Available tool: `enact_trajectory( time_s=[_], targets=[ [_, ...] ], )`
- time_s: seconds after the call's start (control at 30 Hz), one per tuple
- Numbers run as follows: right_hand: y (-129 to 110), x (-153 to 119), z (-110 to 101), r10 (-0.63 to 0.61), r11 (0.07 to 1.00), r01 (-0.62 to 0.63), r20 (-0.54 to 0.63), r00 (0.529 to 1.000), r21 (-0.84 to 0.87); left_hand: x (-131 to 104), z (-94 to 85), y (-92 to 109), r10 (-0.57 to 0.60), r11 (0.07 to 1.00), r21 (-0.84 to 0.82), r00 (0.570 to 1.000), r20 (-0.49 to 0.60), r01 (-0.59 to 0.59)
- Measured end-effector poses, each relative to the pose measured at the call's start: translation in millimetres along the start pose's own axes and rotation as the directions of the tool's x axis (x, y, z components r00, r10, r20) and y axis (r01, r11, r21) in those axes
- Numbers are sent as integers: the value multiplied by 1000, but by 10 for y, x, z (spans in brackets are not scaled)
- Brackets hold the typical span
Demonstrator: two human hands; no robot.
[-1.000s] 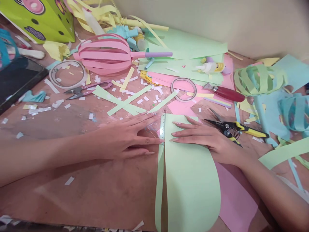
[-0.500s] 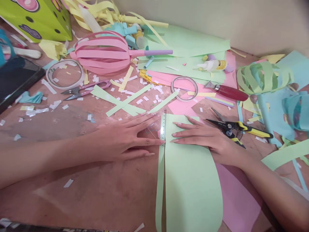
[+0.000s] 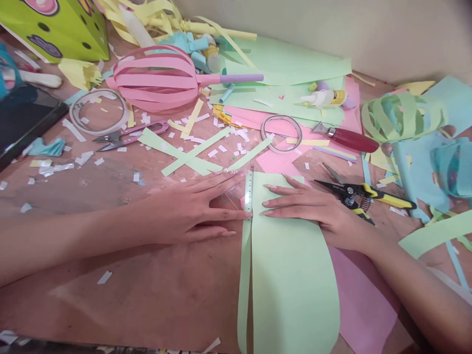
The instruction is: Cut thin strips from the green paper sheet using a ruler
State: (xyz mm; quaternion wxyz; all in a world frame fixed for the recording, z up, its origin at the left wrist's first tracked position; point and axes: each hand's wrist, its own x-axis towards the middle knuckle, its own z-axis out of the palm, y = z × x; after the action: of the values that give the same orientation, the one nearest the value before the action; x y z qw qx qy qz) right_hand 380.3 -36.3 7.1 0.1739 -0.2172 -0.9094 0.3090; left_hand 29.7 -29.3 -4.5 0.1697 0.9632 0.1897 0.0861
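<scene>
A scrap-strewn brown tabletop [image 3: 155, 290] meets a pale wall [image 3: 368, 34] at top. Mid-frame, the left hand [image 3: 191, 209] lies spread flat beside a clear ruler [image 3: 249, 194]; the right hand [image 3: 309, 206] presses flat on green paper [image 3: 291, 280].

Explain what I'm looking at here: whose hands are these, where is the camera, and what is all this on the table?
The camera sits on a person's head, looking down at their own bare hands. The left hand lies flat on a clear ruler; the right hand presses flat on a light green paper sheet, with a narrow strip beside it. Neither hand grips anything. On the wooden table lie black-and-yellow snips, a red-handled cutter, a glue bottle, a pink paper lantern and paper scraps.
</scene>
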Motion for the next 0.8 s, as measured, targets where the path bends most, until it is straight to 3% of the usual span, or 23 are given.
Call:
enact_trajectory(
  time_s=[0.6,0.8],
  targets=[
    [-32,-2,-5,22,999,-23,-32,999,-27,4,-5,14,-22,999,-32,1000,16,23],
    [3,282,-217,13,997,-18,-68,998,-69,10,-1,-2,-31,998,-57,999,29,33]
  ],
)
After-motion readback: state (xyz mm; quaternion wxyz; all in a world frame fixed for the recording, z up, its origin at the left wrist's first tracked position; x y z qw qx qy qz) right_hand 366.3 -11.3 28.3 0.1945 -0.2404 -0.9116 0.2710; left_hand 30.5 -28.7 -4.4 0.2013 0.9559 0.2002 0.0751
